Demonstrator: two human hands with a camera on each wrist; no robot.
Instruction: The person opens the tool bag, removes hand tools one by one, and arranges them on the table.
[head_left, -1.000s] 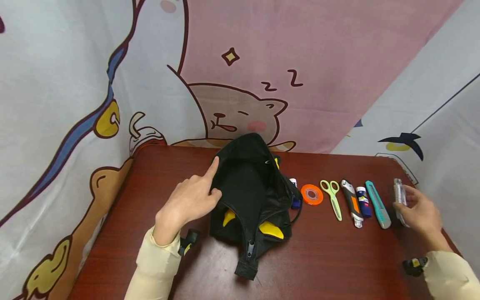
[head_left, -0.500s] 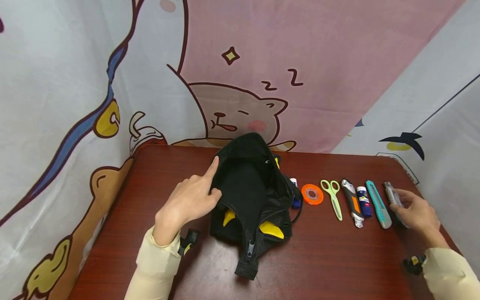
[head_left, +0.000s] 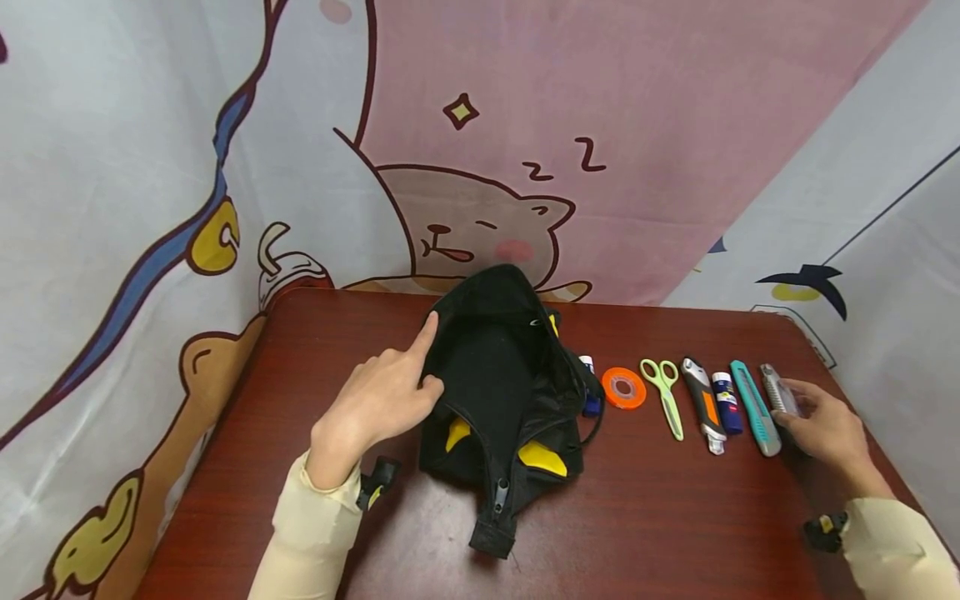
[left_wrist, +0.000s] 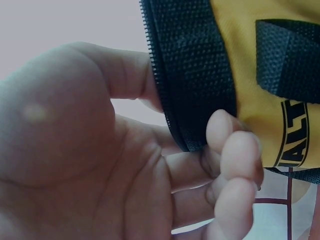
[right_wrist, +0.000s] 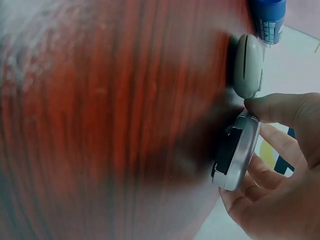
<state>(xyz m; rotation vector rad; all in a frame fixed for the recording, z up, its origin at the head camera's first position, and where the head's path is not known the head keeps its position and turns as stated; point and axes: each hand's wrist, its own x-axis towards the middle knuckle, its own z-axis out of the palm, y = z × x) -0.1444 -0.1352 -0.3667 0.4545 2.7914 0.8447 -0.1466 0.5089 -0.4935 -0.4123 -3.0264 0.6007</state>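
A black and yellow zippered bag (head_left: 487,375) stands with its mouth open at the table's middle. My left hand (head_left: 378,400) holds its left rim, index finger stretched along the edge. In the left wrist view, the zipper edge (left_wrist: 157,75) runs between thumb and curled fingers, beside the bag's yellow side (left_wrist: 260,115). At the far right, my right hand (head_left: 828,425) grips a grey utility knife (head_left: 776,390) between thumb and fingers, low over the table. Close to its left lies a teal utility knife (head_left: 756,408); the right wrist view shows its butt end (right_wrist: 248,65) near my thumb.
Left of the teal knife, in a row, lie a glue stick (head_left: 727,404), an orange and grey utility knife (head_left: 703,404), green scissors (head_left: 663,396) and orange tape (head_left: 623,388). Another blue glue stick (head_left: 592,406) is partly hidden by the bag. A printed cloth (head_left: 645,100) hangs behind the table.
My right hand has moved left with the grey utility knife, bringing it close beside the teal one. The left hand and the bag have stayed in place.
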